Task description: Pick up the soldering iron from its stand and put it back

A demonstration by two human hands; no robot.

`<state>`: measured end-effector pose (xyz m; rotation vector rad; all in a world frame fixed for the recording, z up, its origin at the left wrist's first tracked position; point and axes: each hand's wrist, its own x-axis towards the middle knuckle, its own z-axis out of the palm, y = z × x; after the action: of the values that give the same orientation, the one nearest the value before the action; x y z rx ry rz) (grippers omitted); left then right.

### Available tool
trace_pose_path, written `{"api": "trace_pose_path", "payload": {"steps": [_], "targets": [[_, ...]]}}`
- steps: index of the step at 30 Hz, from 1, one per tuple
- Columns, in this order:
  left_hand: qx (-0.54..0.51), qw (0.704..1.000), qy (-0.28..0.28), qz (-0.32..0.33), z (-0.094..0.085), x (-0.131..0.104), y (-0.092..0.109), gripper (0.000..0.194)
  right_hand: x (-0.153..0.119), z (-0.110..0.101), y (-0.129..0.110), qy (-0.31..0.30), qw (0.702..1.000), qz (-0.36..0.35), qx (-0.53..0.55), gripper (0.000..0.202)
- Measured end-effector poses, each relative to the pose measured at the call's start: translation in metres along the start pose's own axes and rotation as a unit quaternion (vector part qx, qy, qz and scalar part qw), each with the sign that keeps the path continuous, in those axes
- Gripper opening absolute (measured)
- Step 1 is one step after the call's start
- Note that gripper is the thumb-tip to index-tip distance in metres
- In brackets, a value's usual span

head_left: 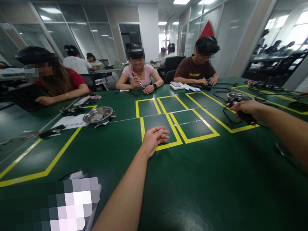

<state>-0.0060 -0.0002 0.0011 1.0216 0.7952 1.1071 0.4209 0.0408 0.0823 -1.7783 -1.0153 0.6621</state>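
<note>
Black device with a trailing cable lies far right on the green desk under the right hand, whose grip closes on it, while the left hand rests open, holding nothing, on yellow tape.

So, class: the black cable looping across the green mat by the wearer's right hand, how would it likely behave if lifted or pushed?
The black cable lies in loose curves on the green mat, so it is probably floppy and would sag when lifted. It looks thin, so likely light. Pushed, it would probably bend and slide rather than roll. The right hand rests on a dark object at its end, which might drag along.
</note>
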Motion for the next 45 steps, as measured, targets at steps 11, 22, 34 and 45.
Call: {"api": "trace_pose_path", "payload": {"steps": [11,22,34,45], "targets": [[-0.016,1.000,0.010,0.023,0.000,0.003,-0.006,0.034,-0.160,0.128,0.003,-0.369,0.881,0.005,0.297,0.025],[-0.035,0.998,-0.005,0.042,0.002,0.003,-0.008,0.038,-0.217,0.167,0.018,-0.442,0.838,-0.042,0.316,0.024],[-0.003,0.999,0.027,0.034,0.005,0.003,-0.011,0.027,-0.215,0.166,0.020,-0.441,0.839,-0.045,0.316,0.024],[-0.063,0.998,0.011,0.009,0.000,0.006,-0.007,0.021,-0.212,0.163,0.019,-0.445,0.816,-0.011,0.368,0.023]]}}
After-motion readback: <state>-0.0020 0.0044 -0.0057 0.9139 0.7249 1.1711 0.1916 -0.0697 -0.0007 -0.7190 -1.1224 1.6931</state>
